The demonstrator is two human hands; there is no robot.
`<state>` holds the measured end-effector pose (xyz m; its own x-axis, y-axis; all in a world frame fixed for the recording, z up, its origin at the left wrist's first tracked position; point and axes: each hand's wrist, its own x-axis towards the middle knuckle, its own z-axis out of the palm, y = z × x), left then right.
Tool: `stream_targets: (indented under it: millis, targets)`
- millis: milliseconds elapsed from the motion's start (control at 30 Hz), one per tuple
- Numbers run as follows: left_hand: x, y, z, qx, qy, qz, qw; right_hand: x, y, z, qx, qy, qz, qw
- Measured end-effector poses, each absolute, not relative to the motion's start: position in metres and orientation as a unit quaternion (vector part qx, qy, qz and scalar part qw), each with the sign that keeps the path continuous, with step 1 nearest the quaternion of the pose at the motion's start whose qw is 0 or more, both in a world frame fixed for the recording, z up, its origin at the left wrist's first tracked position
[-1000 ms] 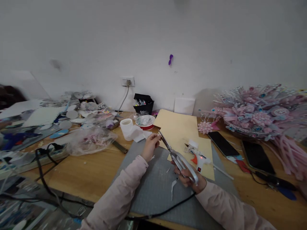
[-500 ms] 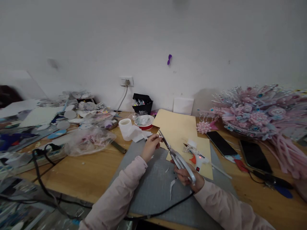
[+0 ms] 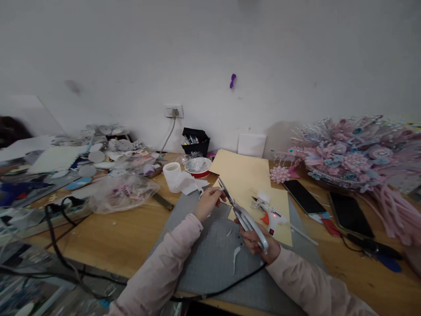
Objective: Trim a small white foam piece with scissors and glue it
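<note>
My right hand (image 3: 263,245) is wrapped around the light grey handles of a pair of scissors (image 3: 247,221), whose blades point away and to the left. Close beside the blades, the fingers of my left hand (image 3: 209,203) are bent and pinched together. What they hold is too small to make out, though a bit of white shows past the hand's far side. Both hands are above a grey cutting mat (image 3: 204,259). Just right of the scissors, a white glue gun (image 3: 275,221) with an orange trigger and a lit red light lies on cream paper (image 3: 245,169).
A tissue roll (image 3: 172,176), a red-rimmed bowl (image 3: 198,166) and a black pen case (image 3: 195,142) stand behind the left hand. Two phones (image 3: 304,196) and a pink beaded headdress (image 3: 355,158) are on the right. A black cable (image 3: 226,289) crosses the mat's front. Craft clutter fills the left.
My left hand has dropped slightly, its fingers curling lower beside the blades. My right hand and the scissors have stayed nearly in place.
</note>
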<state>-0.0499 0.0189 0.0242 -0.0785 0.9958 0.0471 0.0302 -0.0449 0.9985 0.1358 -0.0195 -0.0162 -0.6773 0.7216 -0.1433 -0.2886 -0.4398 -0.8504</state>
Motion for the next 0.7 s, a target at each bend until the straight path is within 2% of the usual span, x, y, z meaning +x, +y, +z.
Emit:
stream_targets:
  millis: [433,700]
  targets:
    - [-0.0546,0.0209,0.0183,0.400,0.444,0.570,0.564,0.1345,-0.0224,-0.0149,-0.258,-0.469,0.786,0.309]
    - [-0.0553,0.0197,0.0204,0.388,0.416,0.581,0.582,0.1346,-0.0223,-0.0175,-0.225,-0.474,0.788,0.323]
